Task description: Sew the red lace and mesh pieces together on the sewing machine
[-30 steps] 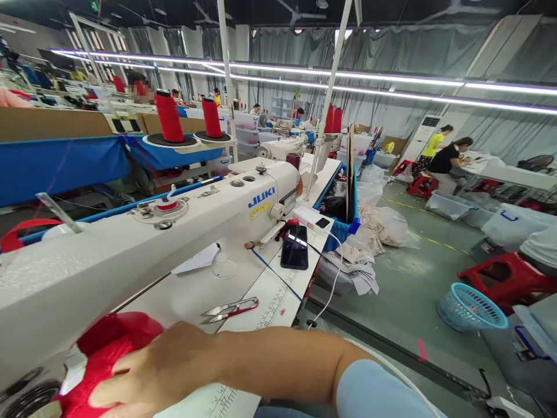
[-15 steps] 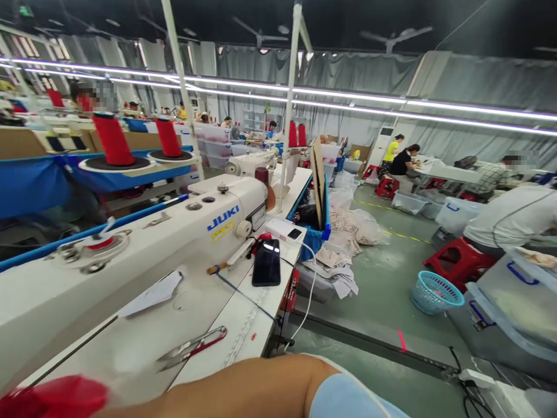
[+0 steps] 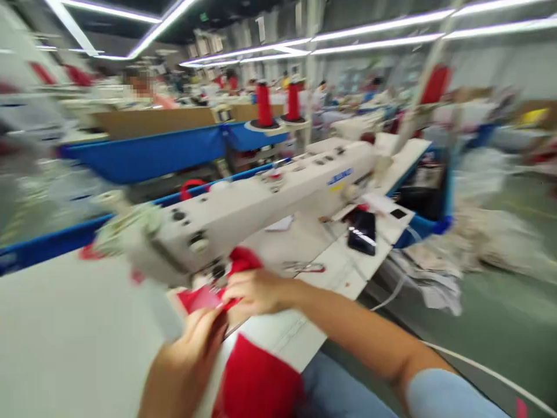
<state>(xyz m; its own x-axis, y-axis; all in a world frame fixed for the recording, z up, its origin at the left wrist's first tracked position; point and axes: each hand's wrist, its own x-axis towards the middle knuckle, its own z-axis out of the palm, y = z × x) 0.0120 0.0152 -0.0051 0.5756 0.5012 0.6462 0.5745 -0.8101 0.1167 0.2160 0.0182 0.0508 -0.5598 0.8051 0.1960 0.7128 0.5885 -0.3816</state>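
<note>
A white sewing machine (image 3: pixel 270 203) stands on the table, its needle area at the near left end. Red fabric (image 3: pixel 256 377) lies under that end and hangs over the table's front edge. My right hand (image 3: pixel 256 290) is closed on the fabric just right of the needle area. Nearer the camera, my left hand (image 3: pixel 191 348) has its fingers pressed together on the fabric's edge; the view is blurred there. Thread snips (image 3: pixel 304 267) lie behind my right wrist, and a black phone (image 3: pixel 362 232) rests farther right.
Red thread cones (image 3: pixel 263 105) stand behind the machine. A blue bin (image 3: pixel 448 197) is beyond the table's right end, with piled cloth and plastic bags on the floor. A white cable (image 3: pixel 487 371) runs at the lower right. A person sits at the back left.
The view has swung left, bringing both hands and the needle end of the machine into sight. Earlier only one forearm and a bit of red fabric showed at the bottom.
</note>
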